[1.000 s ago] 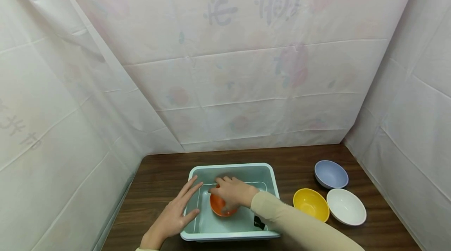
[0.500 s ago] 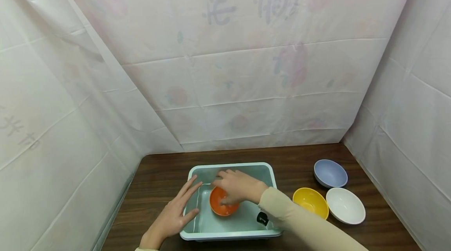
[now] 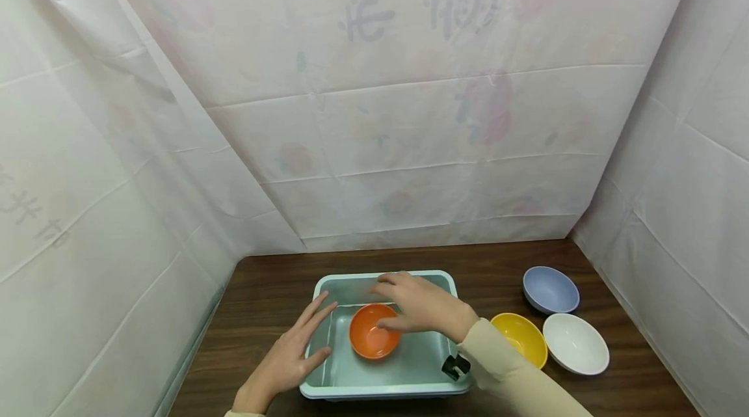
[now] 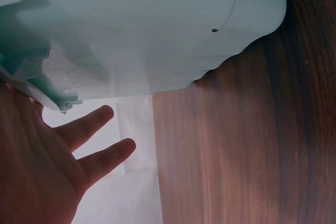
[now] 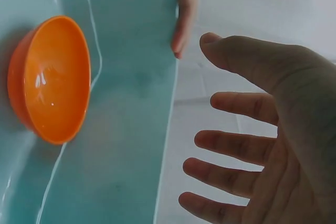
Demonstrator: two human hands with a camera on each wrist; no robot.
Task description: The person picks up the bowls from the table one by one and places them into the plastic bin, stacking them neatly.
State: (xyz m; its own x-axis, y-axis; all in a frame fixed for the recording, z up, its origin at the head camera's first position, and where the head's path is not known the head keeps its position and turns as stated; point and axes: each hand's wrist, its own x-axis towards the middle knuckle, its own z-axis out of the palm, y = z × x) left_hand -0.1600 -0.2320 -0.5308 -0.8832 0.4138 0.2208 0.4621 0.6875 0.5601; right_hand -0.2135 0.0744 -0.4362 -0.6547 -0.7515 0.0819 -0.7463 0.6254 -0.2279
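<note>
An orange bowl [image 3: 370, 339] sits upright on the floor of a pale green plastic basin [image 3: 386, 393]. Above the bowl's right side, my right hand [image 3: 422, 303] hovers with its fingers spread and holds nothing. In the right wrist view, a gap separates that right hand [image 5: 262, 129] from the orange bowl [image 5: 58, 80]. My left hand [image 3: 287, 355] lies at the basin's left rim, fingers extended. From the left wrist camera, the left hand [image 4: 52, 156] shows straight fingers beside the basin's outer wall [image 4: 142, 30].
Right of the basin stand a yellow bowl [image 3: 519, 337], a white bowl [image 3: 576, 344] and a blue bowl [image 3: 550, 289] on the dark wooden table [image 3: 263, 287]. White sheeting [image 3: 409, 144] hangs behind the table and along both sides.
My right hand has let go of the orange bowl and moved up and to the right, away from it. The bowl stays in the basin. My left hand has kept its place.
</note>
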